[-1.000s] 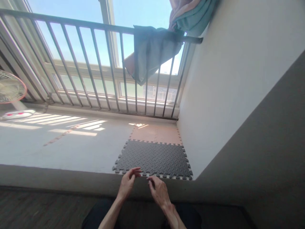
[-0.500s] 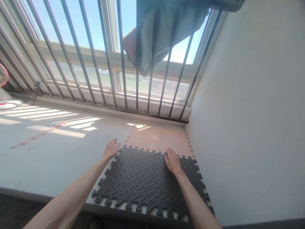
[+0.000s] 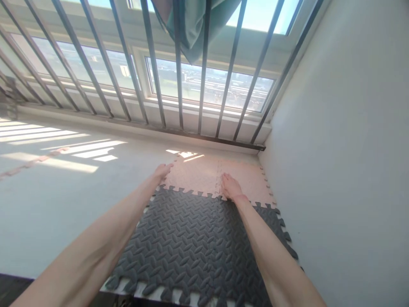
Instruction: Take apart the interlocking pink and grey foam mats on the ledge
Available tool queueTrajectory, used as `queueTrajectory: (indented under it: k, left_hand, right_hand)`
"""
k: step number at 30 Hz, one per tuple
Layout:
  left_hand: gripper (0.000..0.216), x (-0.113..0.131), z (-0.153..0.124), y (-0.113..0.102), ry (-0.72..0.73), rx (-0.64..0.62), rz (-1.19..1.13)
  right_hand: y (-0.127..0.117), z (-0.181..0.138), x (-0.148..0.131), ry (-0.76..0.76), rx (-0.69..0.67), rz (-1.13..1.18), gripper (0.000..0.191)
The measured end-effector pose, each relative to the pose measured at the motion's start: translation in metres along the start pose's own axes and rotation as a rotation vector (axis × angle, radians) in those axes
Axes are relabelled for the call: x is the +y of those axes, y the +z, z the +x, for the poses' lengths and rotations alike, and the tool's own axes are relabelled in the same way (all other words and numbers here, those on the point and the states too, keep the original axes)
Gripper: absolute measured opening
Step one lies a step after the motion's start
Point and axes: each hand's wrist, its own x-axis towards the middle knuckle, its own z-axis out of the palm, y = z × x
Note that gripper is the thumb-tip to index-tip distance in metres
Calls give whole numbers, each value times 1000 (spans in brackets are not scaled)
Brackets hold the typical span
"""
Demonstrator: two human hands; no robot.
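A dark grey foam puzzle mat [image 3: 191,243] lies on the raised white ledge, joined at its far edge to two pale pink foam mats [image 3: 198,175]. My left hand [image 3: 162,171] rests at the left edge of the left pink mat, fingers spread flat. My right hand [image 3: 230,186] presses flat on the pink mats near the seam between them, just beyond the grey mat's toothed edge. Neither hand holds anything.
The white ledge [image 3: 57,187] stretches to the left with sunlit stripes. Metal railing bars [image 3: 179,76] stand in front of the window behind the mats. A teal cloth [image 3: 191,25] hangs over the railing. A white wall [image 3: 338,140] borders the mats on the right.
Both arms have reached further forward, from the near edge of the grey mat to the pink mats. The view has moved closer and tilted down.
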Motion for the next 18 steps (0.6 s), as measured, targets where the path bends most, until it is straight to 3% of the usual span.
queueTrajectory:
  k: [4,11,15,18]
  left_hand:
    - [48,13,8,-9,-45,-16,1]
    - [32,26,17,-1,107,40,-29]
    - [33,24,18,5,139,-38,-203]
    - [45,15,20,9,151,-106,-369]
  right_hand:
    - [-2,4,-1,5,25,-59,58]
    - [-15,28,-3,55,19,-129,55]
    - [-21,50,5,77,-57,-76,57]
    - [-22,67,11,91,-104,-55,63]
